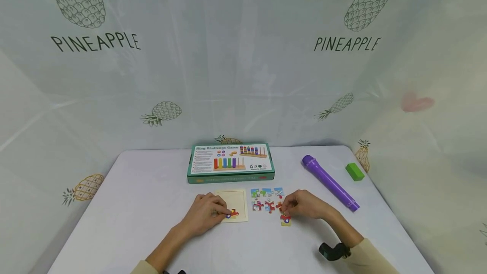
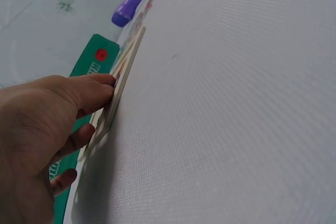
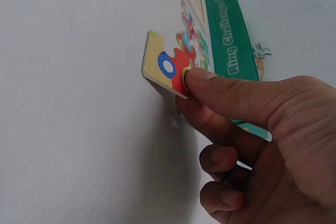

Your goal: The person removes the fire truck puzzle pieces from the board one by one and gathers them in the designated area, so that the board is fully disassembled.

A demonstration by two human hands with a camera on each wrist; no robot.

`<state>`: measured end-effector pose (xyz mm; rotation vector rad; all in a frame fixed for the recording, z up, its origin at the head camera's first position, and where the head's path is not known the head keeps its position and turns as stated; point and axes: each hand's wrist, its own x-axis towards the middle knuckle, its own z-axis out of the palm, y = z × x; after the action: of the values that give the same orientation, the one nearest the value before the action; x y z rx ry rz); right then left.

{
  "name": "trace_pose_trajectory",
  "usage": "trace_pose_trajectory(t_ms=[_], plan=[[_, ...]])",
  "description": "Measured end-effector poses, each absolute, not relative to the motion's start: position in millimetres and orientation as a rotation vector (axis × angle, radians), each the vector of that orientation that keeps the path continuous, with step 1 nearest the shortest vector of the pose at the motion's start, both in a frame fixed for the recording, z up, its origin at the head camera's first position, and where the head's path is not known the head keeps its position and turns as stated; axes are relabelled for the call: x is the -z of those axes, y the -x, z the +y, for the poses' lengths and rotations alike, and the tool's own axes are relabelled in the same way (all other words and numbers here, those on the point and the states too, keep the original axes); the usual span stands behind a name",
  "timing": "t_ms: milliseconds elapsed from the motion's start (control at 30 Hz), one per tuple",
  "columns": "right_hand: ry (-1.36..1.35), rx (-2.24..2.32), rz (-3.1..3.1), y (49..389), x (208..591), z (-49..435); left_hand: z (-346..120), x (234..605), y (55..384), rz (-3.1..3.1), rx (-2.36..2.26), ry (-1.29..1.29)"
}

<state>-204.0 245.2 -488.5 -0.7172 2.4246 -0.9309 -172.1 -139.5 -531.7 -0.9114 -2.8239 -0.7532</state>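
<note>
In the head view, a shallow wooden puzzle tray (image 1: 236,200) lies on the table under my left hand (image 1: 206,215). Between that hand's thumb and forefinger is a puzzle piece (image 1: 233,213) with a red shape and a blue wheel, low in the tray; the fingertips cover part of it. My right hand (image 1: 306,204) pinches another puzzle piece (image 3: 167,65), yellow with red and a blue-ringed wheel, between thumb and forefinger. Tilted, it shows a shadow below it in the right wrist view. Several loose puzzle pieces (image 1: 267,192) lie between the tray and my right hand.
Behind the tray lies a green-edged Ring Challenge Game box (image 1: 231,163). To the right are a purple microphone-shaped toy (image 1: 330,183) and a green block (image 1: 354,171). A pineapple-print sheet (image 1: 236,75) hangs behind the white table (image 1: 144,189).
</note>
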Motion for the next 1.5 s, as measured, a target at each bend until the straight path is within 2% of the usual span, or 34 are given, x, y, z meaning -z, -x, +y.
trace_pose_trajectory(t_ms=[1133,1500], plan=[[0.739,0.851,2.535,200,485,236,-139,528,168,-2.885,0.745,0.837],[0.745,0.936,2.51,198,486,198,-138,531,166,-2.868,0.804,0.787]])
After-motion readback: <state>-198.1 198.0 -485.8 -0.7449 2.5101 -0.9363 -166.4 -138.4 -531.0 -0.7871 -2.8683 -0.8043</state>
